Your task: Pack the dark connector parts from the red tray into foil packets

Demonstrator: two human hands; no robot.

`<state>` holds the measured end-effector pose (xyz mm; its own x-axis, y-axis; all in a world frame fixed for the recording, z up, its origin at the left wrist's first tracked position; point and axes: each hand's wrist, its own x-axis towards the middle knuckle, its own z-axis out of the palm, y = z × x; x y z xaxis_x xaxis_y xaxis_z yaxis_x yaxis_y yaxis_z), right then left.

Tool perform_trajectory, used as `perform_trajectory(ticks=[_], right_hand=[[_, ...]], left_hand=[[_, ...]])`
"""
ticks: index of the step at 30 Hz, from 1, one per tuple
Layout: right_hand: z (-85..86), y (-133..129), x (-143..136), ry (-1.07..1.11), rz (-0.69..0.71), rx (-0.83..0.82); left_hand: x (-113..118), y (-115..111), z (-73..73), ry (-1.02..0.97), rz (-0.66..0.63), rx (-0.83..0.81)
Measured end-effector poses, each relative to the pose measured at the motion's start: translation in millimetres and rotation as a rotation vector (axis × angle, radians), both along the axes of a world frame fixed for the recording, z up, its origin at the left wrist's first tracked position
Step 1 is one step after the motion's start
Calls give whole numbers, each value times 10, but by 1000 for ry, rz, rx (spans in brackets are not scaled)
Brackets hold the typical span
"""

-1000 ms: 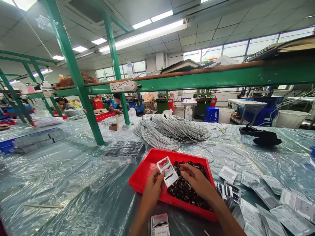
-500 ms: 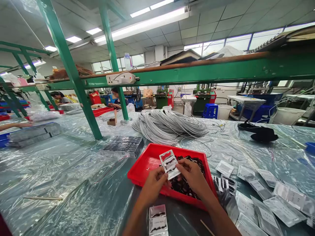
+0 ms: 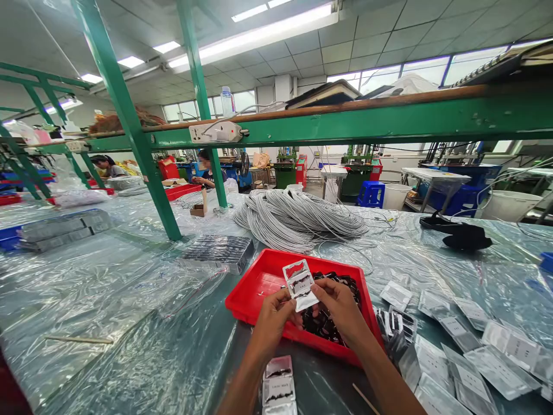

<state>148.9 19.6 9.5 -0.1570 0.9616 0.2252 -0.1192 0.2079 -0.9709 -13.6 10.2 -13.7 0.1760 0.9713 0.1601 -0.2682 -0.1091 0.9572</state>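
Note:
Over the red tray [image 3: 247,300], a small flat plastic packet [image 3: 300,283] with a white printed label and dark ragged strips is pinched between both hands. My left hand [image 3: 276,311] grips its lower left edge with thumb and fingers. On its right edge, my right hand [image 3: 337,302] is closed with the thumb on top. Many small dark shiny pieces [image 3: 322,325] fill the right part of the tray, partly hidden by my hands. A similar labelled packet [image 3: 279,387] lies on the table between my forearms.
Many flat clear packets [image 3: 496,369] are spread on the right. Behind the tray lie a grey cable coil [image 3: 302,216] and a stacked block of packets [image 3: 220,251]. A green post [image 3: 151,173] rises from the plastic-covered table. A thin stick [image 3: 80,340] lies left.
The camera view has shifted slightly. Both hands still hold the packet over the tray in nearly the same pose.

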Motion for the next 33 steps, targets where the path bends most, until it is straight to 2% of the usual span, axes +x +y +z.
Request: perform_trajectory(ticks=[5,11,18,28,33], right_hand=[[26,-25,-18,-108,-130,52],[1,-48,-65,-171,-170,118],[42,-80,-90,-144,-97,99],[-64,0,-52,-74,3,50],[-163,15,-140,125,59,-73]], left_hand=[[-20,-24,104,110,-9,-39],[-56,-34,128,103,9,-40],[-54,-40,125,87,-1,-1],[-5,-93,189,122,23,-23],[-36,-79,155,93,8,-17]])
